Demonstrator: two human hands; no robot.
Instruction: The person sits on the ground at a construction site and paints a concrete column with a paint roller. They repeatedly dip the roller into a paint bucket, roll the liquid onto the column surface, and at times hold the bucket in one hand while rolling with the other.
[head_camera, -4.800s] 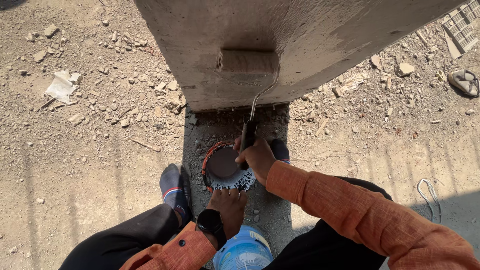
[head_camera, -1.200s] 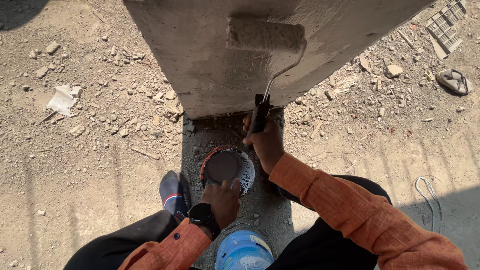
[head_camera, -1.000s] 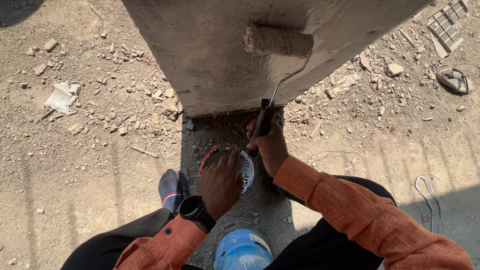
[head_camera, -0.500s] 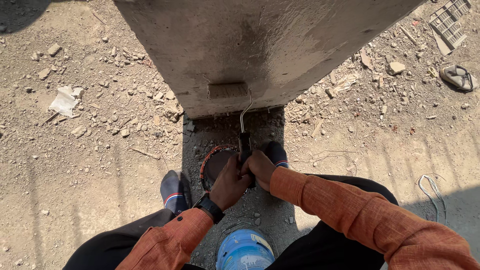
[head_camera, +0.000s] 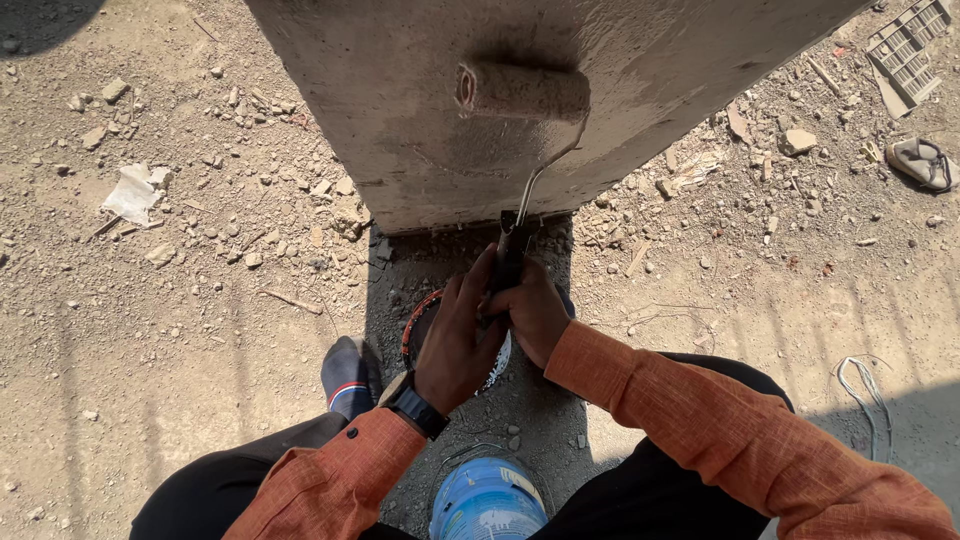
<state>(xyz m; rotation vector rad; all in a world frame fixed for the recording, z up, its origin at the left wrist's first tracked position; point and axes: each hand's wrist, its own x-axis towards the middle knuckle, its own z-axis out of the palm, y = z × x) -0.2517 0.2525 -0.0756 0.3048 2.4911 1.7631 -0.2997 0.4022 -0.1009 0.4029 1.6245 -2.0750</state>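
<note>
Both hands close on the dark handle of a paint roller (head_camera: 523, 92). The left hand (head_camera: 455, 335) wraps it from the near side, fingers (head_camera: 470, 290) curled tight around the grip; the right hand (head_camera: 530, 310) clamps it from the other side, fingers pressed together on the same grip, the two hands touching. A black watch (head_camera: 415, 405) sits on the left wrist, and both sleeves are orange.

From the fingers a bent wire arm rises up and away to the roller sleeve, which lies flat against the face of a grey concrete wall (head_camera: 400, 100). The sleeve sits well above the wall's lower edge, with a darker wet-looking patch around it and bare wall open to either side and above.

Directly under the hands, mostly hidden by them, is a round container (head_camera: 418, 322) with an orange rim. Nearer the body than the fingers stands a blue can (head_camera: 488, 500). To the left of the left hand a foot in a grey shoe (head_camera: 348, 372) rests on the ground.

The ground (head_camera: 200, 330) is dry dirt strewn with stones and rubble, thickest along the wall's base. A scrap of white paper (head_camera: 132, 192) lies far left; a sandal (head_camera: 925, 163) and a coil of wire (head_camera: 865, 385) lie far right.
</note>
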